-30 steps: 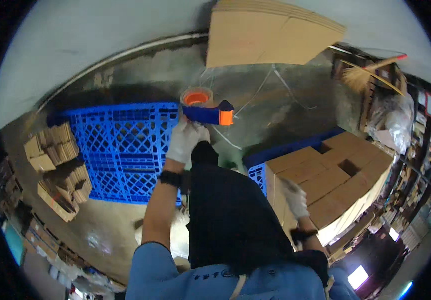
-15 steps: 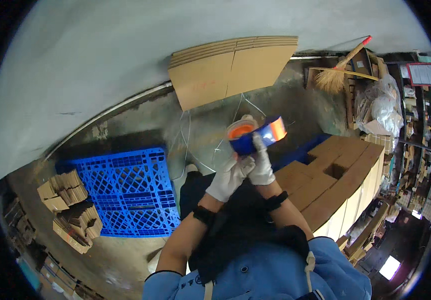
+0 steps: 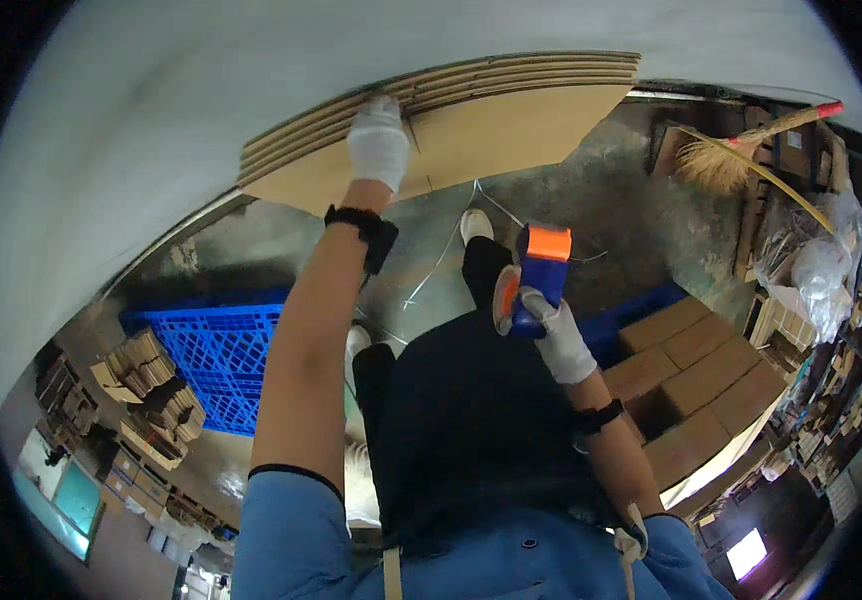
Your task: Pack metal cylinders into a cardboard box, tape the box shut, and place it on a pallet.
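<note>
A stack of flattened cardboard boxes point(image 3: 511, 125) leans against the wall in front of me. My left hand point(image 3: 378, 145), in a white glove, reaches out to its upper edge. The fingers curl over the edge and grip a flattened box; how many sheets they take in is hidden. Closer to my body, at the right, my gloved right hand point(image 3: 561, 338) is closed round a blue tape dispenser point(image 3: 543, 285) with an orange front piece. A roll of tape point(image 3: 506, 299) shows on its left side.
To the left, a blue plastic pallet point(image 3: 216, 365) lies beside bundles of folded cardboard point(image 3: 141, 365). Closed cartons point(image 3: 696, 365) stand at the right. A straw broom point(image 3: 721, 165) and clear plastic wrap point(image 3: 821, 270) are at the far right. Loose white strapping point(image 3: 436, 268) crosses the floor.
My left hand has left the tape dispenser and reached forward to the flattened boxes. My right hand keeps the dispenser, now turned more upright and lower. I have moved closer to the stack.
</note>
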`<state>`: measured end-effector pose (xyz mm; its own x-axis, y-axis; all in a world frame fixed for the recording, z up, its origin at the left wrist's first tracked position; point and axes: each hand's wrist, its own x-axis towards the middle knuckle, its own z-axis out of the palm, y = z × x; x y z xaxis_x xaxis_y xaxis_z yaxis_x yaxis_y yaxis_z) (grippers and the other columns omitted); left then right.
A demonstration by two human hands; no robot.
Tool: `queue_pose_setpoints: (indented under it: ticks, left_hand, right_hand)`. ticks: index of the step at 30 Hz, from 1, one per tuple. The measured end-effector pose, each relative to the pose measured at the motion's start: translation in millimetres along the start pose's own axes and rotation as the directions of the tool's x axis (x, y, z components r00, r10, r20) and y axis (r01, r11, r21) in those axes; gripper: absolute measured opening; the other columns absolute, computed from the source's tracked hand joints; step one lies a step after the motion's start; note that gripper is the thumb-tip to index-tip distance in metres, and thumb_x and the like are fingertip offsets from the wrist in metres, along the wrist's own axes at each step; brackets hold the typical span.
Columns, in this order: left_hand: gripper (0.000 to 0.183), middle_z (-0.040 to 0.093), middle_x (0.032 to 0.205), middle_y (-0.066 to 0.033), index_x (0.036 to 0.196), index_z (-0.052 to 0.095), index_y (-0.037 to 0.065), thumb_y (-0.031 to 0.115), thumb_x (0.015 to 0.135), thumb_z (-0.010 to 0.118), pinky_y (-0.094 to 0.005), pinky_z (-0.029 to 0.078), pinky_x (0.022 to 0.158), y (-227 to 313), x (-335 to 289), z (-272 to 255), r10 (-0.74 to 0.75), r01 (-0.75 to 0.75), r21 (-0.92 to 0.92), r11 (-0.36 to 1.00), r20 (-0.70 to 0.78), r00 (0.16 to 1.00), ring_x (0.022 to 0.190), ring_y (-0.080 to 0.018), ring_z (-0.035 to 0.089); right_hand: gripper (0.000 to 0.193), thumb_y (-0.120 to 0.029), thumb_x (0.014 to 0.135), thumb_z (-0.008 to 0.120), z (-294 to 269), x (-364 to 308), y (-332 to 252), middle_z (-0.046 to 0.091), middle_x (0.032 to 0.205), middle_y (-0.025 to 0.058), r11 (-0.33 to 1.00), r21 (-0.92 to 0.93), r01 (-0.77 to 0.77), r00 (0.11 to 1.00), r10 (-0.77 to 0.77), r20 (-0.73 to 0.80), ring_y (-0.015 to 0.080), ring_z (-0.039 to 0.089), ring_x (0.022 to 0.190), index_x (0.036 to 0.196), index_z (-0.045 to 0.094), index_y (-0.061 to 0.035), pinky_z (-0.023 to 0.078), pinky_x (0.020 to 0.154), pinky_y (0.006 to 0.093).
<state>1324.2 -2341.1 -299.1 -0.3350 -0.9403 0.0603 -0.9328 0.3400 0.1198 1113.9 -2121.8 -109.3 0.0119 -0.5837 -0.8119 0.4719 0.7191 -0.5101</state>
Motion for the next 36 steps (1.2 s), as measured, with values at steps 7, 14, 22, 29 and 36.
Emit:
queue_pose_setpoints:
  ticks: [7, 14, 22, 29, 36]
  left_hand:
    - [0.078, 0.051, 0.127, -0.0117, 0.130, 0.046, 0.005, 0.049, 0.070, 0.068, -0.0393, 0.046, 0.091, 47.9, 34.1, -9.3, -0.253, 0.184, 0.249, 0.951, 0.283, 0.925, 0.112, -0.0293, 0.053]
    - [0.071, 0.055, 0.112, -0.0100, 0.126, 0.049, 0.009, 0.038, 0.067, 0.076, -0.0412, 0.046, 0.085, 86.4, -40.6, -52.4, -0.280, 0.255, 0.131, 0.958, 0.233, 0.931, 0.104, -0.0279, 0.053]
    - [0.062, 0.054, 0.105, -0.0072, 0.122, 0.055, 0.019, 0.036, 0.067, 0.076, -0.0387, 0.046, 0.076, 121.0, -138.5, -63.6, -0.188, 0.149, 0.116, 0.982, 0.509, 0.840, 0.094, -0.0246, 0.056]
    - [0.063, 0.054, 0.105, -0.0081, 0.120, 0.054, 0.016, 0.035, 0.065, 0.077, -0.0389, 0.045, 0.073, 136.6, -166.6, -57.2, -0.166, 0.139, 0.092, 0.986, 0.473, 0.865, 0.093, -0.0248, 0.055]
    - [0.057, 0.053, 0.118, -0.0132, 0.118, 0.053, 0.010, 0.028, 0.068, 0.072, -0.0477, 0.037, 0.095, 179.6, -152.2, -58.4, -0.056, 0.040, 0.053, 0.998, 0.370, 0.927, 0.112, -0.0320, 0.050]
  right_hand:
    - [0.048, -0.004, 0.082, 0.064, -111.2, 47.1, 10.3, 0.058, 0.111, 0.0138, 0.962, -0.226, 0.152, 0.978, -0.179, -0.104, 0.0212, 0.058, 0.103, 0.126, 0.046, 0.0012, 0.046, 0.092, 0.0327]
    - [0.074, -0.016, 0.080, 0.073, -168.9, 119.2, 39.7, 0.055, 0.122, 0.0138, 0.793, -0.572, 0.210, 0.865, -0.423, -0.269, 0.0224, 0.056, 0.108, 0.139, 0.031, 0.0002, 0.043, 0.094, 0.0284]
    - [0.030, -0.026, 0.088, 0.061, -162.6, 129.6, 23.5, 0.060, 0.113, 0.0092, 0.665, 0.736, 0.126, 0.913, 0.211, -0.348, 0.0275, 0.060, 0.100, 0.113, 0.057, -0.0100, 0.054, 0.084, 0.0439]
    - [0.030, -0.030, 0.092, 0.056, -181.7, 110.6, 33.0, 0.061, 0.115, 0.0078, 0.871, 0.476, 0.122, 0.953, 0.031, -0.302, 0.0266, 0.059, 0.104, 0.111, 0.059, -0.0074, 0.053, 0.085, 0.0430]
    - [0.032, -0.031, 0.092, 0.056, -234.7, 114.9, 11.2, 0.061, 0.114, 0.0086, 0.870, 0.475, 0.132, 0.887, 0.110, -0.448, 0.0234, 0.059, 0.104, 0.111, 0.058, -0.0063, 0.054, 0.085, 0.0392]
